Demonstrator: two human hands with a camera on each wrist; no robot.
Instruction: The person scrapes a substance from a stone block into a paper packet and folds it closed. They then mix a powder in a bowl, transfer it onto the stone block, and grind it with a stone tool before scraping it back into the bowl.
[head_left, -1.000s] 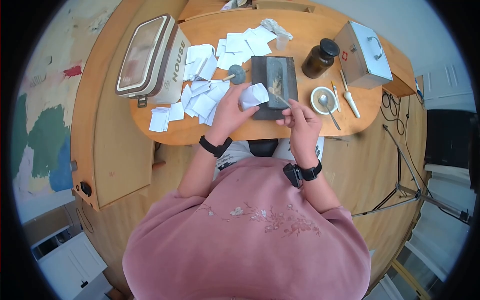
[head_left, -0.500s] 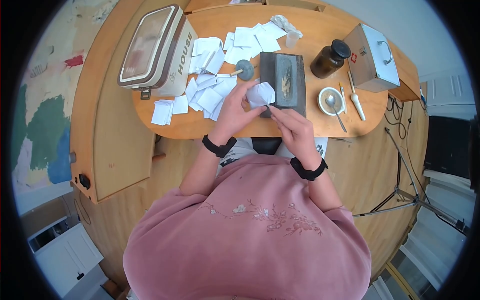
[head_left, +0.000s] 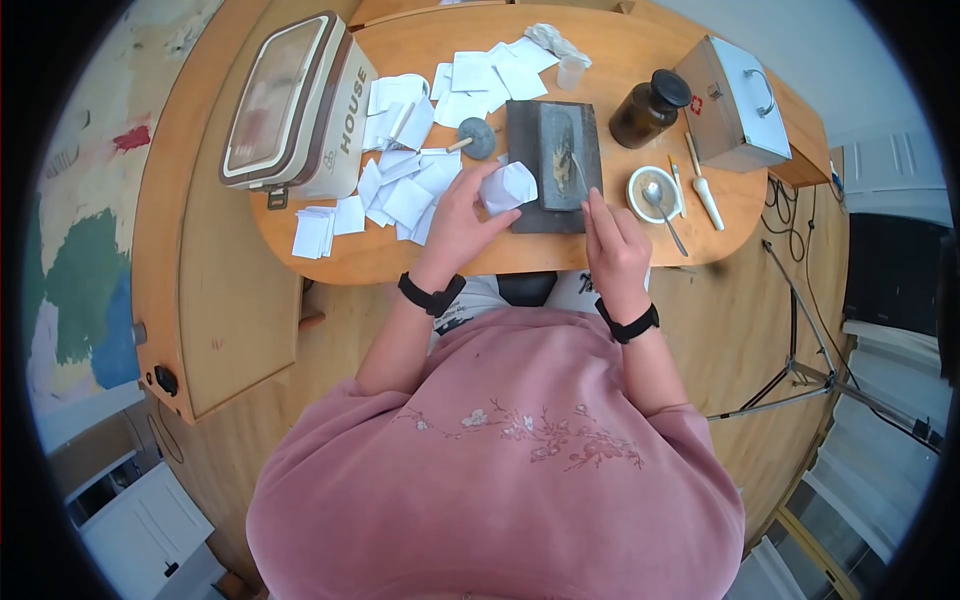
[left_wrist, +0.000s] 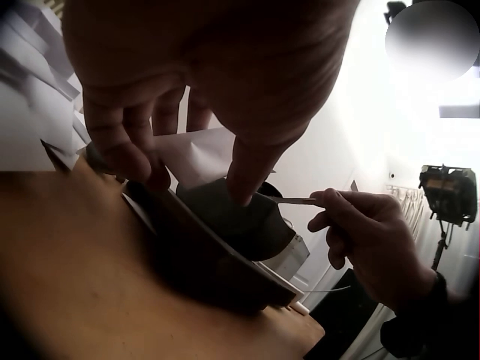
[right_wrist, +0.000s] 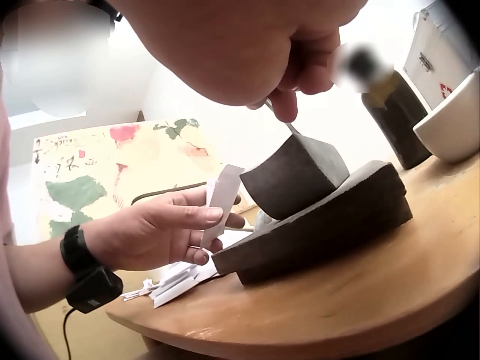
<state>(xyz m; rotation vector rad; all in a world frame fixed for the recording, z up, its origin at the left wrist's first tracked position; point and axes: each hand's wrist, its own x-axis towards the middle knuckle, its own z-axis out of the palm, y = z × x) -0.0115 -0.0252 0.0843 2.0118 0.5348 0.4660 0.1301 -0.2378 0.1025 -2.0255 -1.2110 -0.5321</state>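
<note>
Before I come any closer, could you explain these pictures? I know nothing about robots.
There is no machine here: a person is working bare-handed. The wide picture comes from a camera on the head, looking down; the two close ones come from a camera on each wrist. The left hand holds a folded white paper. The right hand pinches a thin tool, its far end at a grey block set on a darker slab. On the wooden table are also loose paper squares, a brown bottle, a white bowl with a spoon, and a silvery case marked with a red cross.
</note>
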